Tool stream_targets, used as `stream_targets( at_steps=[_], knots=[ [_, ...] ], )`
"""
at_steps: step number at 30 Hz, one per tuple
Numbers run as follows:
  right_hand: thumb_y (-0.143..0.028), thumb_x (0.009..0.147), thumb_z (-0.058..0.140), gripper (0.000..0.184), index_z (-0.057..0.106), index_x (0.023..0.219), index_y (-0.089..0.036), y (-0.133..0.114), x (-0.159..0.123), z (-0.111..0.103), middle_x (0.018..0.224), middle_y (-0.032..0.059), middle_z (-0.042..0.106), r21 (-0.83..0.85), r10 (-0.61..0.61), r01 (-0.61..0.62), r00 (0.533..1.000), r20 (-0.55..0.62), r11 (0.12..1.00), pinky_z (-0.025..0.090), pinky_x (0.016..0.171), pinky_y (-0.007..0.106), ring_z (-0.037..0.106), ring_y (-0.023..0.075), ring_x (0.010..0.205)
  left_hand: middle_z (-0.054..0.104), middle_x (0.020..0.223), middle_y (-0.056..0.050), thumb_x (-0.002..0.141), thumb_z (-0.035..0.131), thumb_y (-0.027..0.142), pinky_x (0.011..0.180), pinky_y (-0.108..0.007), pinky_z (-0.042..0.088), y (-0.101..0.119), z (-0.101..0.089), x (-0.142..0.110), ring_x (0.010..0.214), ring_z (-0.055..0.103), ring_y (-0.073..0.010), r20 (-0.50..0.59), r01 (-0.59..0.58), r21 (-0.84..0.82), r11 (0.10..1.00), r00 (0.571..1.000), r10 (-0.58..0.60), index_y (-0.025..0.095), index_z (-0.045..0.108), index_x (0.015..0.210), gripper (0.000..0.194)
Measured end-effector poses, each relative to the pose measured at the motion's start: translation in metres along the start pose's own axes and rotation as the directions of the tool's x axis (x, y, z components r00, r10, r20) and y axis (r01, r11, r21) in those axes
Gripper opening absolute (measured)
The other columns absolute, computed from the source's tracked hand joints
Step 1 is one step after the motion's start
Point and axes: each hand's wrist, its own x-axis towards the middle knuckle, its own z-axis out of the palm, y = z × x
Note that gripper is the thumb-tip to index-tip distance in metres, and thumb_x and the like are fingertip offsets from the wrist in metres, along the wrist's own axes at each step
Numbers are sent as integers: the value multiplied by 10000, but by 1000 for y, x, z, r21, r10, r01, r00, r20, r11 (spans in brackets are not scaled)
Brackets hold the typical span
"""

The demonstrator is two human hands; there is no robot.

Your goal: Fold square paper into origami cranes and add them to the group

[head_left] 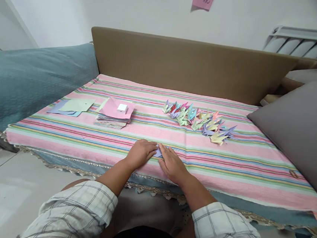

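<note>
A small folded piece of lavender origami paper [158, 152] lies on the striped cloth near the seat's front edge, mostly covered by my fingers. My left hand [141, 153] grips it from the left with bent fingers. From the right, my right hand [173, 164] holds it against the cloth, its fingers close together and reaching over the sheet. Both hands meet at the paper. Beyond them, to the right, several folded paper cranes [185, 119] of many colours stand in a cluster.
A stack of paper sheets [112, 120] with a small white box [122, 108] on top lies left of centre. Farther left are a few loose sheets [77, 105]. The striped cloth [69, 136] covers the sofa seat; a grey cushion [300, 129] leans at right, a blue armrest [39, 74] at left.
</note>
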Motion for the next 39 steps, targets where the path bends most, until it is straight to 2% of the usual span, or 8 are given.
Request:
stream_targets(
  at_steps=[2,5,9,15,28,35,39],
  knots=[
    [-243,904,341,567,206,1436,-99,1,0,0,1429,144,371,7,24,-24,1000,0,1000,281,1090,463,357,228,1308,685,1054,-41,825,573,273,839,-330,432,-3,-2,-3,927,613,-188,-41,108,-48,993,993,-110,216,649,1008,207],
    [-248,907,349,532,277,1413,-101,2,0,-1,1399,143,416,0,38,-38,999,-20,999,306,1076,451,378,231,1289,707,916,-22,790,601,272,776,-316,450,-5,-7,-8,853,626,-193,-40,244,-53,968,968,-247,216,667,897,137],
    [-263,908,376,472,392,1361,-132,0,2,-1,1361,121,470,-37,5,-6,999,-43,999,317,1071,434,394,223,1270,692,768,-12,772,604,269,664,-282,435,-1,-15,-10,745,618,-177,-43,333,-34,942,941,-334,215,659,753,78],
    [-345,904,427,464,446,1333,-171,-4,5,0,1372,107,460,-121,-5,-1,999,-52,993,319,1057,423,396,230,1254,684,698,14,751,627,274,608,-260,417,3,-18,-9,674,614,-158,-56,452,-70,889,888,-456,222,654,736,61],
    [-404,884,466,530,396,1369,-203,-9,6,6,1432,69,388,-210,29,-34,999,-27,977,288,1048,428,350,266,1284,716,904,-21,790,568,199,736,-287,487,-5,-17,-9,831,645,-188,36,455,-77,887,890,-454,217,691,906,169],
    [-416,890,453,503,417,1356,-229,-9,6,7,1433,51,389,-247,34,-36,999,-14,968,287,1048,420,351,262,1282,712,898,-20,793,531,128,772,-281,490,-11,-20,-11,870,636,-179,77,306,-47,951,950,-302,218,711,851,209],
    [-429,895,437,494,426,1348,-231,-9,6,8,1432,48,392,-267,37,-40,999,-15,963,295,1041,415,352,257,1278,705,926,-36,818,512,148,785,-291,489,-11,-20,-11,881,632,-184,105,264,4,964,959,-263,218,718,864,222]
  ],
)
